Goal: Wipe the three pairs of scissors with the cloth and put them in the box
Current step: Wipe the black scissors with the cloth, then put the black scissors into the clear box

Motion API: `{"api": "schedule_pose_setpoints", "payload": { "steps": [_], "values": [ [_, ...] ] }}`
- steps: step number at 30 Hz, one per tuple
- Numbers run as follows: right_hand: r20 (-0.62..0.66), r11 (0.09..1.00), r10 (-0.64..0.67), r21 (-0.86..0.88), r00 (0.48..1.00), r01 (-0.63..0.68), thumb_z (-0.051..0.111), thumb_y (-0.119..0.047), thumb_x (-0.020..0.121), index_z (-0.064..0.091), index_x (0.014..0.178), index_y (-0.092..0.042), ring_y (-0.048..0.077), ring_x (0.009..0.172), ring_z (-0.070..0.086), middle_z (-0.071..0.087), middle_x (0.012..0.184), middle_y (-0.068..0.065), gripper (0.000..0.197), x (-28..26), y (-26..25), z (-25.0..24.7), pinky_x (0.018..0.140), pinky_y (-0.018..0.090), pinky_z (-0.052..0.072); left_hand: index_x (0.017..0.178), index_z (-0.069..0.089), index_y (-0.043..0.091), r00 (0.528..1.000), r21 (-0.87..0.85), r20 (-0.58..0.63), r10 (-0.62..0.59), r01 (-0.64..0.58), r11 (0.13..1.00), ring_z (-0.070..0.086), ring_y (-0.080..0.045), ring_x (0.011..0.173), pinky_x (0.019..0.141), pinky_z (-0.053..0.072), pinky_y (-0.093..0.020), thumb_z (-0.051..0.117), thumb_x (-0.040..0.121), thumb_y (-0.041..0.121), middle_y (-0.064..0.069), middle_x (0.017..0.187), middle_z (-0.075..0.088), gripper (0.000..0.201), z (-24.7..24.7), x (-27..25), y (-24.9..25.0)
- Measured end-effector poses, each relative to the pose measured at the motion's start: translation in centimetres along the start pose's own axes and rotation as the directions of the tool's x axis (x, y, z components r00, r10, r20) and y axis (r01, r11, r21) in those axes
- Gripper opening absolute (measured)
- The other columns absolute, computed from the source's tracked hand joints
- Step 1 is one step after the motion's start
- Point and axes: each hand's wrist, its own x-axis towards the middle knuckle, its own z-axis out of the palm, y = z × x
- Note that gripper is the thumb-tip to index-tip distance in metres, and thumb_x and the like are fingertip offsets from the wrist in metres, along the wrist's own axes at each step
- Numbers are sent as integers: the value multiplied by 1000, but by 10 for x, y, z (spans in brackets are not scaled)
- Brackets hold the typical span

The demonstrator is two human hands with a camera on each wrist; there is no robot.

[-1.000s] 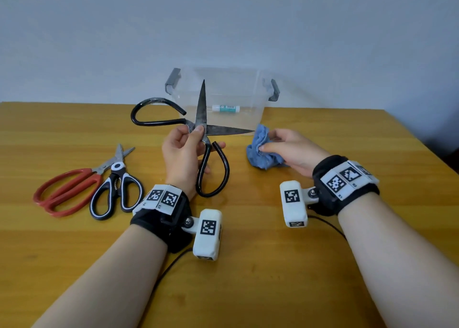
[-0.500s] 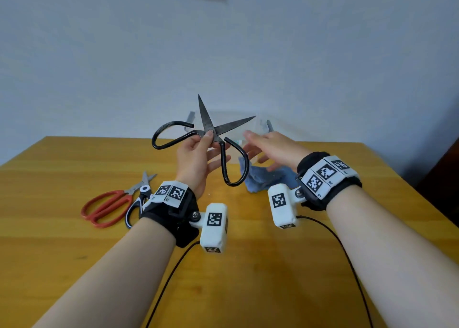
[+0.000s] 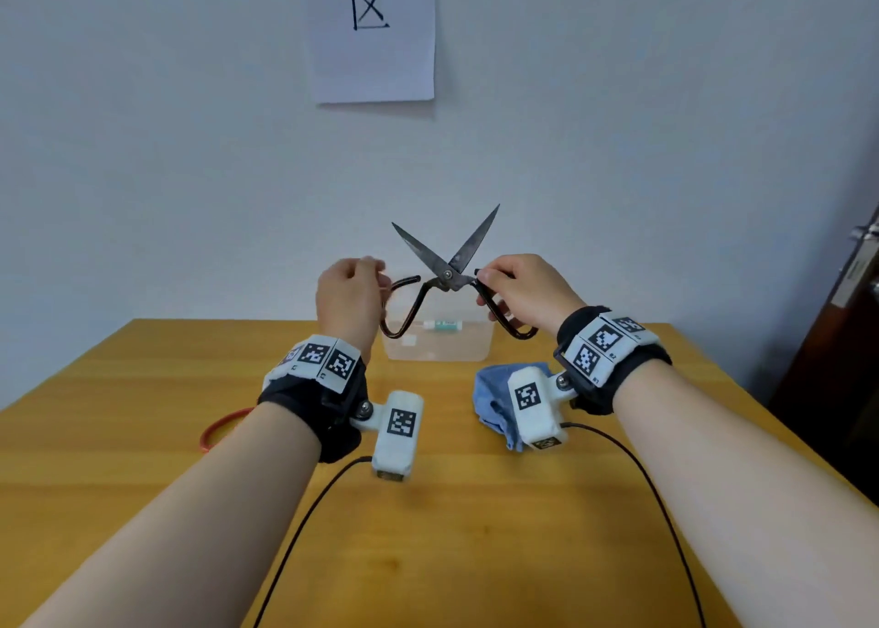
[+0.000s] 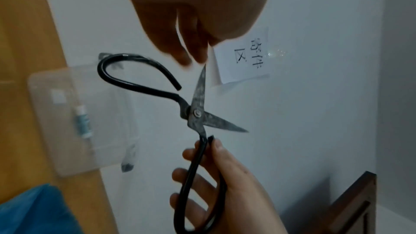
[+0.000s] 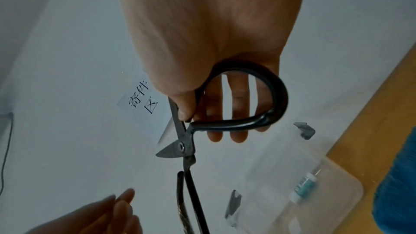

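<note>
The right hand (image 3: pixel 523 290) grips the raised black scissors (image 3: pixel 447 273); the left hand (image 3: pixel 349 294) hovers loose beside them. Next, probably fetching the cloth (image 3: pixel 492 397).

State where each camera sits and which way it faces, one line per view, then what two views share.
Head: worn on the head, facing forward and down over the table; both forearms, left hand and right hand show, black scissors between them.
Left wrist: looks along the left hand towards the wall; own fingers on top, right hand gripping one handle below.
Right wrist: looks along the right hand gripping a handle loop; left fingertips lower left.
Shared: both wrist views show the wall sign and clear box.
</note>
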Motion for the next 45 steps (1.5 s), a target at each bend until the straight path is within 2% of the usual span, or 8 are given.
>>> {"api": "schedule_pose_setpoints", "payload": {
  "steps": [4,8,12,15,24,30,37,45],
  "values": [
    [-86,993,-46,101,995,54,49,-24,104,71,96,-11,29,77,74,77,86,5,27,-7,-18,-7,65,35,58,130,62,11,998,159,56,10,-19,987,55,-18,101,83,42,-30,48,104,27,-5,123,65,33,-6,4,14],
    [-219,972,-30,222,975,80,52,-26,102,71,91,-9,25,71,72,76,82,5,28,-10,-28,-8,76,46,60,114,60,10,953,210,265,-149,94,973,57,-26,107,93,41,-40,43,106,47,-6,113,60,41,-5,-9,30],
    [-222,947,-14,311,975,85,46,-29,104,64,96,-17,28,88,72,75,94,1,23,-14,-40,2,75,44,60,109,69,14,784,182,542,-303,243,953,69,-24,112,93,55,-46,40,102,63,-6,112,74,58,0,-30,40],
    [-211,933,-35,344,977,108,51,-29,102,66,96,-15,36,84,74,77,91,3,21,-19,-54,1,74,55,62,116,72,13,735,241,594,-328,227,944,72,-28,108,81,59,-41,44,98,68,-6,116,76,64,-1,-38,42],
    [65,836,86,538,994,-107,68,-28,96,72,107,-3,41,71,73,76,93,15,27,-31,-53,-11,58,39,60,119,72,5,874,-131,473,-112,195,972,76,-27,101,81,63,-38,60,103,34,-12,112,78,34,-13,-27,50],
    [149,774,155,596,976,-214,74,-15,91,68,119,-11,39,69,74,76,103,14,29,-19,-33,-14,47,30,56,110,72,-1,921,-220,343,-183,268,938,78,-25,94,72,63,-32,71,97,21,-14,105,78,26,-5,-5,32],
    [58,368,316,912,947,-179,69,-6,94,64,106,0,41,83,75,73,107,15,14,32,14,-3,61,28,61,102,70,6,905,-357,282,-317,406,841,79,-22,85,70,63,-30,74,94,15,-5,87,80,13,19,36,8],
    [-131,352,556,932,821,-90,54,1,101,64,112,0,30,48,67,74,90,11,15,99,67,21,43,23,46,109,67,-1,926,-342,75,-371,373,862,76,-21,69,57,61,-28,65,100,11,-9,82,77,15,38,100,-48]
  ]
}}
